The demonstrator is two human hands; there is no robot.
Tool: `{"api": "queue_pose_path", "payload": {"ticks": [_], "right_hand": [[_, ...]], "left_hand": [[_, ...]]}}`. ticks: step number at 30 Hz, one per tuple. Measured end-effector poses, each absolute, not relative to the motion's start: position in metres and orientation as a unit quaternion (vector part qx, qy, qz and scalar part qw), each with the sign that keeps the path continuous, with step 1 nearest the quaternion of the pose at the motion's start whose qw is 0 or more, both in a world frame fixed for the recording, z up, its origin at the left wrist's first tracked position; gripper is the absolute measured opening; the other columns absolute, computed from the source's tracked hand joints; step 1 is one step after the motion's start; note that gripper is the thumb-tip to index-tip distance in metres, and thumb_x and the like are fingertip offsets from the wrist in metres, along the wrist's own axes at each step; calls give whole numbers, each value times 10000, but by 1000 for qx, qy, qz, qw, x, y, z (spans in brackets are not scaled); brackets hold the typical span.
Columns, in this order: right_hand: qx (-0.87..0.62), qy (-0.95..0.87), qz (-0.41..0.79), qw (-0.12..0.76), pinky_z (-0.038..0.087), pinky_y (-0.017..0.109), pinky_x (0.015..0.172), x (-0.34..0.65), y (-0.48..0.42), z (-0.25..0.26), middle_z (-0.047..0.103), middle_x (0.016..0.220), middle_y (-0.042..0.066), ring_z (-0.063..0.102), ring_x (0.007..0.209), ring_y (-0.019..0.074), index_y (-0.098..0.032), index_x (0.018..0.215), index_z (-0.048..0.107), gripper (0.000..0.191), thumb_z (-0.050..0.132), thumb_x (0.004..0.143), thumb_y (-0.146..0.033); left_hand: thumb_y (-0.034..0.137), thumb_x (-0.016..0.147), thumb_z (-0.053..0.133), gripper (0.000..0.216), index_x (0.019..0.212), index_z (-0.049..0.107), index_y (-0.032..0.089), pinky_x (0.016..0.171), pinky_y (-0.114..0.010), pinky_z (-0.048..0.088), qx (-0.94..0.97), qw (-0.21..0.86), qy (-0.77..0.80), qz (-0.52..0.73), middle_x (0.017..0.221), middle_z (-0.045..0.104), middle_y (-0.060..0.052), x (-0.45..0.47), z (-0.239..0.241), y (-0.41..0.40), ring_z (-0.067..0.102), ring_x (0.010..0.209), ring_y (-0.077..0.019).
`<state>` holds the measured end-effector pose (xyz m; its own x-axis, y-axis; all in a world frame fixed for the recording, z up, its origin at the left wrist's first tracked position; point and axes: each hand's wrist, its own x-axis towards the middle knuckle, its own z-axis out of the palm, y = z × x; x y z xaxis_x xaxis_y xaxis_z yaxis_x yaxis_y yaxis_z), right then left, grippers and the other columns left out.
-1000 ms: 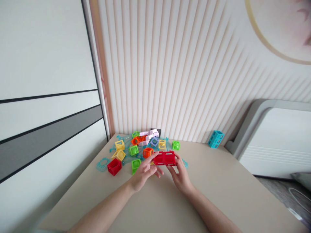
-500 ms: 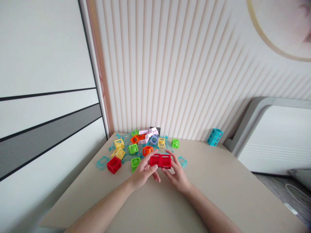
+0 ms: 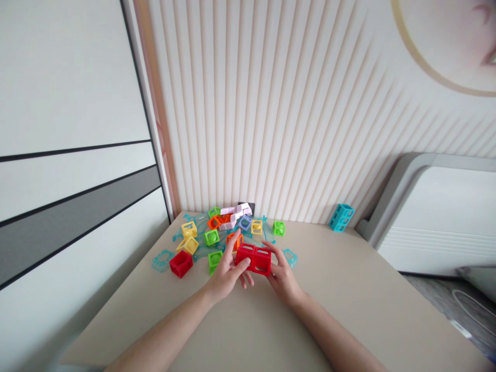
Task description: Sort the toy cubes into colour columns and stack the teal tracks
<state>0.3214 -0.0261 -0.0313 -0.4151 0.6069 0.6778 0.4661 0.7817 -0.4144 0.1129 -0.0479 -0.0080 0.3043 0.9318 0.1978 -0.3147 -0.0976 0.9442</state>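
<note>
Both hands are closed on a red double block (image 3: pixel 254 260), two open-frame cubes joined side by side. Its long axis is laid left to right across the view, dipping slightly to the right, with the windowed faces turned toward the camera. It is held low over the table (image 3: pixel 349 310), just in front of the loose pile of cubes (image 3: pixel 217 232); whether it touches the table cannot be told. The left end is pinched by the left hand (image 3: pixel 226 275), half curled, its index finger stretched up past the corner. The right end is gripped by the right hand (image 3: pixel 282 278), its fingers curled round it.
</note>
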Motion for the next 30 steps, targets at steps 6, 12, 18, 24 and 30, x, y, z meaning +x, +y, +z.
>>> {"api": "queue_pose_path", "payload": {"ticks": [6,12,18,24,30], "right_hand": [[-334,-839,132,408,428,511,1104,319,-39,-16,325,1581,101,458,1367,325,-288,1265,668,375,577,914,-192],[-331,-799,252,435,346,459,1175,314,-43,-13,352,1577,99,361,1453,292,-285,1381,567,429,539,974,-419],[-357,-756,272,477,424,424,1119,310,-36,-23,540,1420,100,518,1323,261,-275,1239,677,373,420,1027,-444],[-356,-804,157,450,413,475,1114,319,-35,-19,479,1466,114,483,1343,284,-289,1270,649,320,455,1020,-335],[-364,-828,66,422,401,561,1092,321,-35,-18,425,1509,125,447,1362,329,-298,1236,672,299,497,995,-276]], "left_hand": [[419,901,677,993,1579,-43,326,472,-224,517,543,590,290,523,799,702,-4,113,-9,-48,687,532,-154],[424,913,658,975,1585,-40,313,535,-262,542,562,531,335,538,877,719,-28,113,-16,-47,683,590,-165],[429,920,642,969,1557,-88,414,352,-177,410,581,567,327,484,1223,672,-124,112,-13,-52,681,492,-127],[479,963,556,837,1586,22,314,313,-150,309,564,604,290,483,862,727,-44,110,-1,-53,542,335,-53],[457,936,596,689,1528,277,305,285,-138,223,533,595,319,510,931,714,-24,109,-5,-49,394,285,13]]}}
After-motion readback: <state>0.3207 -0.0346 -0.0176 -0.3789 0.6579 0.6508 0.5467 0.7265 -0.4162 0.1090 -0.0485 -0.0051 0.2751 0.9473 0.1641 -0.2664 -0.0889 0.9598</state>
